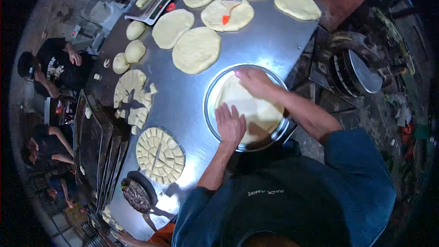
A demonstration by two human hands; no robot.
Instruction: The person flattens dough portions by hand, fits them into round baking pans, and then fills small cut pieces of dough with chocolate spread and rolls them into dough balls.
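Note:
A round metal pan (pixel 206 112) with a sheet of pale dough (pixel 265 112) in it stands at the table's edge in front of me. My left hand (pixel 231 126) lies over the left part of the dough, palm down, with its fingers spread. At the pan's far rim, my right hand (pixel 257 82) rests on the dough's edge with its fingers reaching left; their undersides are hidden. Neither hand shows anything gripped.
Flat dough rounds (pixel 196 50) lie farther back on the metal table (pixel 192 105), one bearing a brush (pixel 231 5). Left are dough balls (pixel 135 51), cut dough (pixel 160 155), a scale (pixel 157 2), a dark-filled bowl (pixel 136 195) and stacked trays (pixel 98 146). Other people (pixel 59 64) sit beyond.

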